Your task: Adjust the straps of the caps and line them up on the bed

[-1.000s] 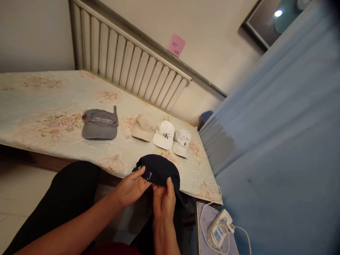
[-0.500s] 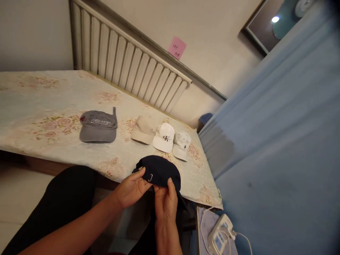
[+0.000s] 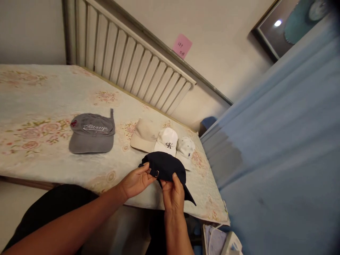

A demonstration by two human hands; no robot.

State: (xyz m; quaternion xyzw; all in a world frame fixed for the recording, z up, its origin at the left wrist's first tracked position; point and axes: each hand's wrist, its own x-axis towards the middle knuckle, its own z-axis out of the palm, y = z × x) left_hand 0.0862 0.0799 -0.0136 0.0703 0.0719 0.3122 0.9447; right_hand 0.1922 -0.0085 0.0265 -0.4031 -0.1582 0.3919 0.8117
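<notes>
Both my hands hold a dark navy baseball cap (image 3: 167, 164) over the front edge of the bed. My left hand (image 3: 136, 180) pinches its back strap beside a small metal buckle (image 3: 157, 174). With the thumb on top, my right hand (image 3: 173, 191) grips the cap's lower rim; the brim points down to the right. Just behind it lie a beige cap (image 3: 145, 136), a white cap with black CK letters (image 3: 166, 138) and a white cap with a small dark emblem (image 3: 186, 147). A grey cap with white script (image 3: 91, 134) lies apart at the left.
The caps lie on a floral bed cover (image 3: 101, 166). A pale radiator (image 3: 132, 63) runs along the wall, below a pink note (image 3: 182, 46). A blue curtain (image 3: 265, 148) hangs at the right, and a white device (image 3: 232, 244) sits at the lower right.
My hands have raised the navy cap slightly and turned it, so its buckle and brim show more. It now covers part of the white caps' brims. My view has shifted a little.
</notes>
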